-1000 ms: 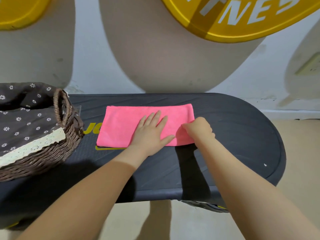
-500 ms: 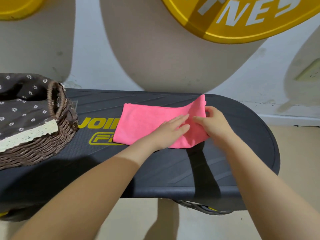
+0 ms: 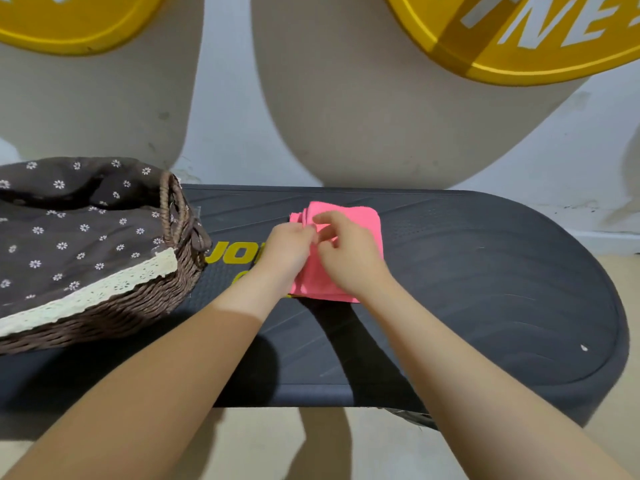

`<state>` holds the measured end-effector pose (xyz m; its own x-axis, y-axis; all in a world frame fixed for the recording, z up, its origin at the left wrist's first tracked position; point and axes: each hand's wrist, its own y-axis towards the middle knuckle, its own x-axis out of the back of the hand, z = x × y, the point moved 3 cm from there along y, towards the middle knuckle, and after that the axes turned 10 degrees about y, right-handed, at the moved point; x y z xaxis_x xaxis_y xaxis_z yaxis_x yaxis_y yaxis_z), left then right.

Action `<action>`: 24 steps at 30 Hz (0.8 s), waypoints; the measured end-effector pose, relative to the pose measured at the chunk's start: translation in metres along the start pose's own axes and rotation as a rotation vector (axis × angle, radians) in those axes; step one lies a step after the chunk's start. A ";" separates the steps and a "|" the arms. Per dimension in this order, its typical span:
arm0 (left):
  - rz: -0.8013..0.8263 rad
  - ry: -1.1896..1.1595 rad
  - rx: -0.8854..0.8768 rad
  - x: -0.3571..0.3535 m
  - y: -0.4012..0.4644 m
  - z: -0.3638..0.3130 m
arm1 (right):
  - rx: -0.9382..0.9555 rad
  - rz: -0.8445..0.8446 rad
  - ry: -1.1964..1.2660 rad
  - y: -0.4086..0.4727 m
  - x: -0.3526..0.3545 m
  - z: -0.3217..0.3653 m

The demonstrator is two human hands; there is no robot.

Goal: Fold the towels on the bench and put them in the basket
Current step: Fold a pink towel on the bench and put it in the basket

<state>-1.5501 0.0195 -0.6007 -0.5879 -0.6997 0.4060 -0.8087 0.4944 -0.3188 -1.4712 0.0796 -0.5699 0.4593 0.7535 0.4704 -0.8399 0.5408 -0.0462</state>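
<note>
A pink towel (image 3: pixel 363 223), folded into a small square, lies on the middle of the dark bench (image 3: pixel 485 289). My left hand (image 3: pixel 287 251) pinches the towel's left edge with curled fingers. My right hand (image 3: pixel 349 254) lies over the towel's middle and pinches the same left edge with thumb and forefinger. Both hands hide much of the cloth. The wicker basket (image 3: pixel 166 282), lined with brown flowered fabric and a lace border, stands on the bench's left end, a short way left of my left hand.
Yellow lettering (image 3: pixel 232 252) on the bench shows between basket and towel. Behind the bench is a pale wall with yellow round signs (image 3: pixel 519 39). The bench's rounded right end (image 3: pixel 606 323) drops to a beige floor.
The towel's right half was lifted by my right hand and carried over to the left, so the long strip is now a small square. My left hand moved from pressing flat to pinching the edge.
</note>
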 end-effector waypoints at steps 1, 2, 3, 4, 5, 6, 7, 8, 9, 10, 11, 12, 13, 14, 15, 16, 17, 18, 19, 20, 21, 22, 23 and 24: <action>-0.013 0.146 -0.035 -0.001 0.003 0.003 | 0.012 -0.071 -0.018 -0.001 0.009 -0.006; -0.029 0.296 -0.083 -0.002 0.006 0.004 | 0.023 -0.126 -0.059 0.000 0.018 -0.013; -0.054 0.432 -0.135 -0.001 0.008 0.004 | 0.033 -0.152 -0.119 0.001 0.025 -0.021; -0.083 0.546 -0.183 0.001 0.011 0.006 | 0.046 -0.135 -0.200 0.003 0.029 -0.029; -0.099 0.615 -0.217 0.002 0.012 0.007 | 0.059 -0.086 -0.292 0.004 0.030 -0.036; -0.113 0.673 -0.249 0.003 0.014 0.009 | 0.060 -0.019 -0.369 0.005 0.028 -0.043; -0.114 0.743 -0.273 0.004 0.014 0.011 | 0.050 0.043 -0.424 0.006 0.025 -0.049; -0.113 0.822 -0.302 0.003 0.016 0.015 | 0.036 0.087 -0.462 0.006 0.021 -0.054; -0.113 0.894 -0.324 0.001 0.016 0.019 | 0.031 0.108 -0.496 0.005 0.017 -0.058; -0.121 0.957 -0.338 -0.001 0.017 0.022 | 0.032 0.110 -0.527 0.005 0.014 -0.060; -0.143 0.984 -0.346 -0.002 0.016 0.025 | 0.028 0.105 -0.552 0.004 0.010 -0.063; -0.183 1.003 -0.380 -0.002 0.014 0.026 | 0.016 0.103 -0.567 0.003 0.007 -0.064; -0.225 1.032 -0.464 -0.002 0.012 0.024 | -0.003 0.102 -0.573 0.001 0.004 -0.065; -0.261 1.065 -0.560 -0.003 0.012 0.023 | -0.025 0.101 -0.576 0.000 0.001 -0.066; -0.255 1.121 -0.652 -0.003 0.013 0.020 | -0.045 0.098 -0.579 0.000 -0.001 -0.067; -0.263 1.211 -0.764 -0.004 0.013 0.020 | -0.064 0.097 -0.585 0.000 -0.001 -0.067; -0.181 1.267 -0.797 -0.004 0.015 0.021 | -0.083 0.103 -0.592 0.003 -0.001 -0.068; -0.089 1.275 -0.782 -0.004 0.016 0.024 | -0.100 0.115 -0.600 0.008 0.000 -0.068; -0.005 1.249 -0.727 -0.004 0.018 0.026 | -0.109 0.124 -0.611 0.015 0.002 -0.069; 0.044 1.209 -0.648 -0.003 0.021 0.030 | -0.114 0.125 -0.624 0.023 0.005 -0.070; 0.051 1.199 -0.599 -0.002 0.023 0.033 | -0.121 0.118 -0.636 0.030 0.008 -0.072; 0.031 1.211 -0.587 -0.002 0.025 0.035 | -0.135 0.109 -0.643 0.037 0.012 -0.073; 0.035 1.226 -0.575 -0.003 0.026 0.036 | -0.151 0.099 -0.643 0.043 0.014 -0.076; 0.053 1.233 -0.560 -0.004 0.028 0.037 | -0.162 0.090 -0.638 0.046 0.016 -0.078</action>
<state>-1.5698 0.0170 -0.6424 -0.0172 0.0939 0.9954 -0.5115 0.8546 -0.0895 -1.4801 0.1455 -0.6332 0.0862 0.4558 0.8859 -0.7901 0.5729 -0.2179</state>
